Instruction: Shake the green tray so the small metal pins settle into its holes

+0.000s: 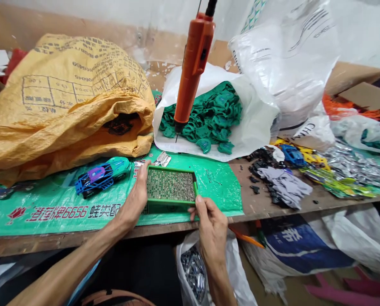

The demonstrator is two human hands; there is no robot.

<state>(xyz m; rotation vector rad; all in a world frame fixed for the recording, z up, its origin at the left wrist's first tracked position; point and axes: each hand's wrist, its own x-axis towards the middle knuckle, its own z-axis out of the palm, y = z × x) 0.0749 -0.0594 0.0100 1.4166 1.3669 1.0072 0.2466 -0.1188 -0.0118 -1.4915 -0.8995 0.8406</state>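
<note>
1. The workbench (pixel 249 202) is covered on its left part by a green sheet (pixel 223 187), printed with red and dark characters.
2. A yellow sack (pixel 81 85) is set at the back left, its mouth turned toward the front.
3. An open white sack (pixel 256 127) is laid to its right; green plastic pieces (pixel 211 112) are heaped in its mouth.
4. An orange electric screwdriver (pixel 193 70) is suspended, tip down, in front of the white sack.
5. The left hand (pixel 137 197) is laid along the left end of the tray, one digit extended upward. The tray's left end is held by it; the other digits are largely hidden, so their curl cannot be told.
6. The right hand (pixel 213 223) is partly closed: the tray's near right corner is pinched between thumb and bent fingers.
7. The shallow green tray (pixel 169 202) is held between both hands, above the front part of the sheet. Whether its underside is supported by the bench cannot be told.
8. A blue, purple and green toy car (pixel 102 176) is placed on the sheet, left of the left hand.
9. Small metal screws (pixel 171 185) are spread over the tray's floor.
</note>
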